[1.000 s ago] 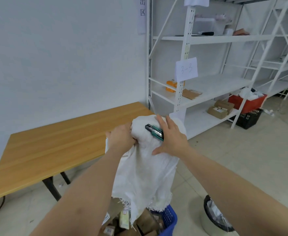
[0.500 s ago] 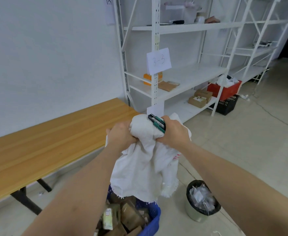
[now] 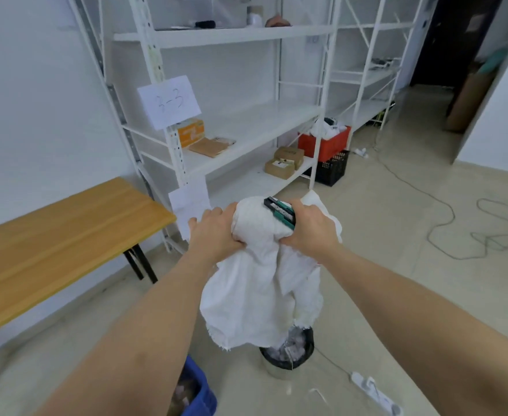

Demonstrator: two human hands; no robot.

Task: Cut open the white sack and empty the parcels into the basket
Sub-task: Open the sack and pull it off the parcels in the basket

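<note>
While both hands bunch the white sack [image 3: 261, 283] at chest height, the emptying step appears, on present evidence, to be finished or nearly so: the sack hangs limp and flat-sided, with no bulge suggesting a parcel left inside. The left hand [image 3: 216, 232] grips a fistful of the gathered cloth. The right hand [image 3: 311, 228] grips the opposite side of the same bundle and also holds a green and black cutter [image 3: 279, 212] against the fabric; whether its blade is out cannot be told.

The sack is held out in front of the person, its frayed open edge hanging above a black-lined waste bin [image 3: 287, 354] on the floor. The blue basket [image 3: 200, 391] sits lower left, near the left forearm, with brown parcels [image 3: 183, 391] partly visible inside.

Judgement on the next move: the empty sack needs disposing of or setting aside, and the cutter wants separating from the cloth first, so that it does not go with it.

Materials noted:
- Sack: woven white fabric, coarse and matt, creased into soft folds, loose threads along the ragged lower edge.
- Cutter: hard plastic body, long and narrow.
- Basket: rigid blue plastic, only one corner in view.
- Waste bin: round, lined with thin black film, filled with crumpled pale waste.
- Floor [image 3: 397, 235]: smooth pale tile, with grey cables trailing across it.
</note>
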